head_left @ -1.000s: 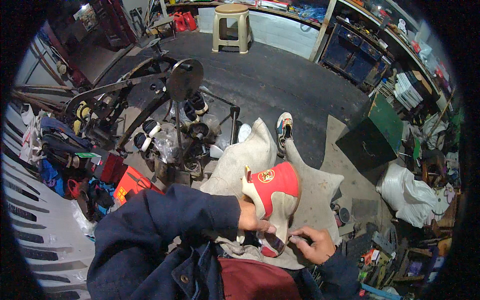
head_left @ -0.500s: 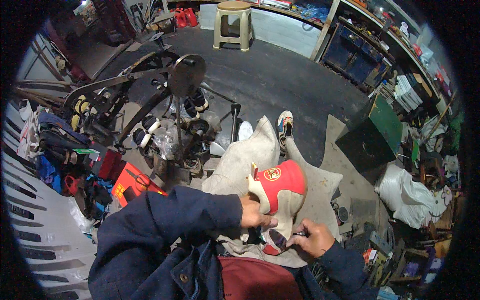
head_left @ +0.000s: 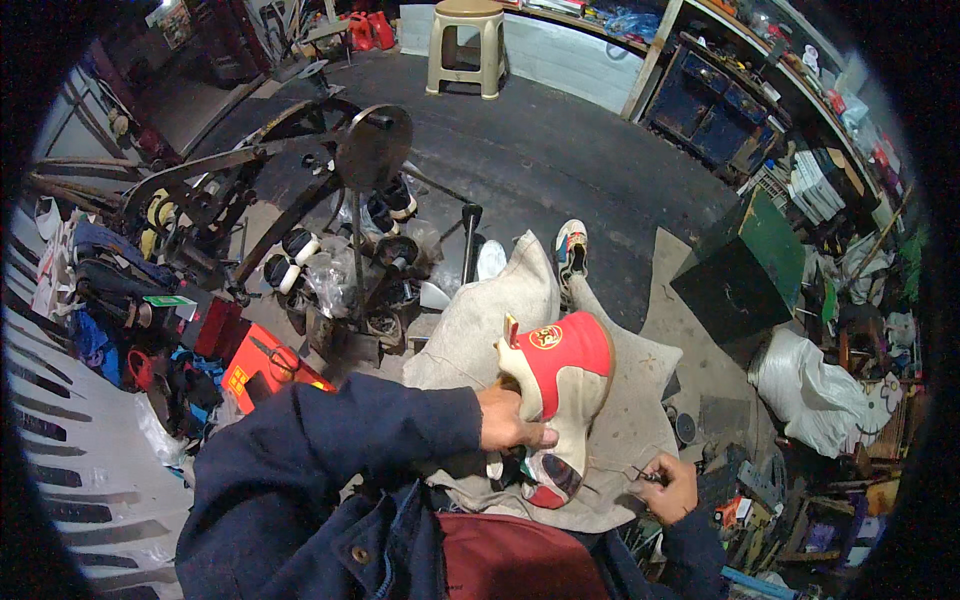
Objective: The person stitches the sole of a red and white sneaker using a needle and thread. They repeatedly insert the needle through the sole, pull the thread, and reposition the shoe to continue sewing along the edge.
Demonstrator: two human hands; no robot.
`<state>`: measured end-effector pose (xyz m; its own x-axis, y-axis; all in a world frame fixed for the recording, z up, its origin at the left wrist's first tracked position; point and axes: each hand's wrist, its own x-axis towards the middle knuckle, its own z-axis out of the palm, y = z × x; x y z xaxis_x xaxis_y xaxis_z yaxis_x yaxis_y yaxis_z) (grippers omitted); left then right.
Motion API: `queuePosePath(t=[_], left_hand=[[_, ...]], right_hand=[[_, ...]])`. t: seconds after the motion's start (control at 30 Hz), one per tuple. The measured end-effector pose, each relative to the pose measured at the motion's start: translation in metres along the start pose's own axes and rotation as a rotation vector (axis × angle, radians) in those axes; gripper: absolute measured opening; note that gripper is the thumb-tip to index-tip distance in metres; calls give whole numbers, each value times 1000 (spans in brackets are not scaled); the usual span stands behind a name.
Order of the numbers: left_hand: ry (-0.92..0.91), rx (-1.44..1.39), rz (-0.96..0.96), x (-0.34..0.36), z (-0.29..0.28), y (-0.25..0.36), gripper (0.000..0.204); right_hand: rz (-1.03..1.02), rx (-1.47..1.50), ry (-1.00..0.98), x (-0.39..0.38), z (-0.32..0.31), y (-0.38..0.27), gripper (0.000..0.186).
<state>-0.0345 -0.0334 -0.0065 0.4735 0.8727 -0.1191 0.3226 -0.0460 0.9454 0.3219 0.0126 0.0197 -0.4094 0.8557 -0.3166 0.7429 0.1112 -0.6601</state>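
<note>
A cream and red shoe [head_left: 575, 365] with a round yellow emblem lies tilted across my lap, on the pale cloth [head_left: 640, 390] over my legs. My left hand [head_left: 512, 420] grips its side, fingers partly hidden beneath, thumb pressing on the cream upper. A dark and red patch [head_left: 550, 475] marks the end nearest me. Just right of that end, my right hand [head_left: 668, 487] is held apart from the shoe, its fingers pinched on a thin, dark, needle-like tool [head_left: 645, 475]. A fine dark strand stands out beside the shoe; whether it reaches the tool is unclear.
An iron stand machine [head_left: 375, 150] with a round plate rises ahead left, shoes and plastic bags around its base. Scissors lie on an orange-red box [head_left: 270, 365] at left. To the right are a green box [head_left: 745, 265] and a white sack [head_left: 810, 390]. A stool [head_left: 465, 50] stands far ahead.
My right hand has moved away from the shoe's near end, to the right, with the thin tool in its fingers. My left hand keeps its grip, and the shoe has barely shifted.
</note>
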Motion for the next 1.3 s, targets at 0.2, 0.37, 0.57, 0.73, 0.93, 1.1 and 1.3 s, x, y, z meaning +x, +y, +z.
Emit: queuePosePath(t=[0.2,0.37,0.57,0.73,0.93,1.1,1.3], left_hand=[[-2,-283,-105,2,-2,7,57],[5,-256,-197,3,-3,14,58],[-16,-344,-222,9,-8,17,55],[56,-696,-96,9,-20,30,71],[169,-771,15,21,-11,31,70],[144,-447,-116,1,-19,26,70],[141,374,-131,-39,-58,29,26]], right_hand=[[-48,1135,-295,-9,36,-36,109],[-28,1427,-164,-15,48,-37,48],[-84,1005,188,-54,31,-24,31],[-246,870,145,-13,35,-64,30],[-198,577,123,13,17,-97,37],[-189,628,118,17,41,-89,38],[-99,631,88,13,41,-86,47]])
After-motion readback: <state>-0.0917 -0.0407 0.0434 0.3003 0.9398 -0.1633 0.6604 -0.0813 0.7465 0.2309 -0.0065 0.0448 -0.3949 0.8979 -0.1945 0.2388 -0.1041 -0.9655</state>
